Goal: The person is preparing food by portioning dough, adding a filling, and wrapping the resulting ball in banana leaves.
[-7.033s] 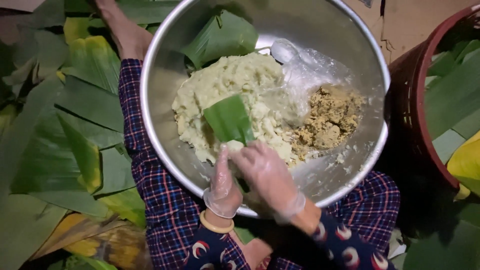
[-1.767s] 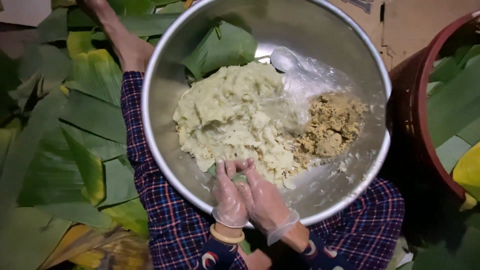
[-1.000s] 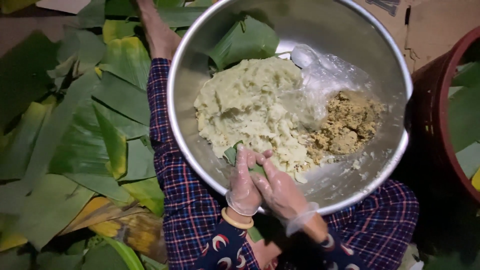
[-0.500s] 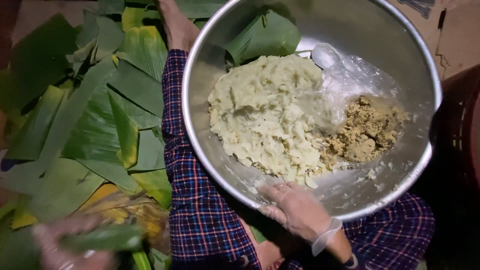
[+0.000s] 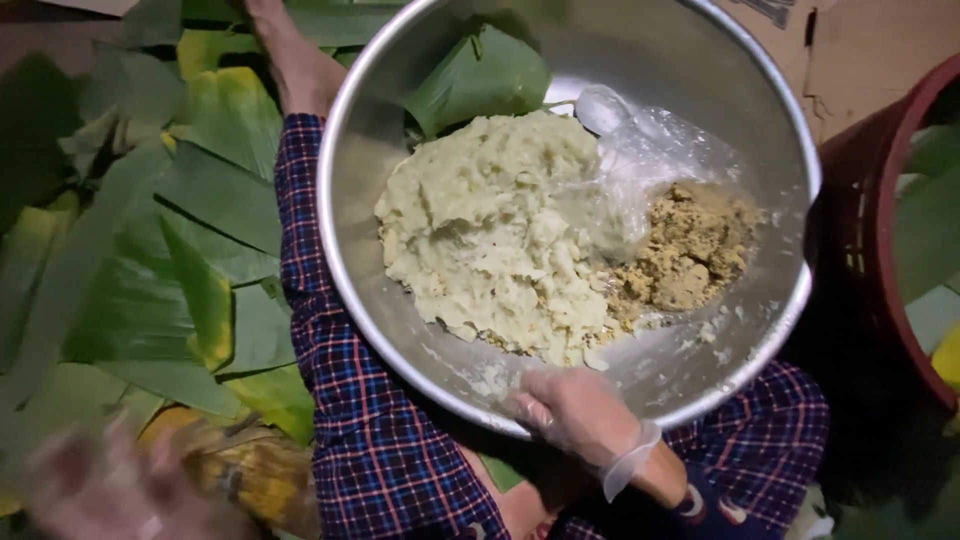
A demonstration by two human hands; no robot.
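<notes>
The big metal bowl (image 5: 480,350) fills the middle of the frame, resting on the person's lap across legs in checked blue and red trousers (image 5: 370,440), and that perch is the main risk: it looks balanced rather than set down, so a shift of a knee or a hard push on one side could tip it and slide the food out. The right hand (image 5: 578,415), in a thin clear glove, rests at the bowl's lower rim with its fingers loosely curled together over the edge, holding nothing that shows; a greasy glove on smooth metal could slip. The pale yellow mash (image 5: 490,230) sits heaped in the bowl's centre, touching the browner crumbly filling (image 5: 690,255) to its right, and careless scooping could mix the two. A clear plastic sheet with a spoon (image 5: 640,150) lies against the mash and could get dragged in. A folded green leaf (image 5: 480,75) leans inside the upper wall. The left hand (image 5: 95,490) is a blur at the lower left over the leaves (image 5: 150,260); I cannot tell whether its fingers are open or closed. The leaves cover the floor at the left; a red basket (image 5: 890,230) stands at the right edge, with brown cardboard (image 5: 860,40) at the upper right. The light is dim.
</notes>
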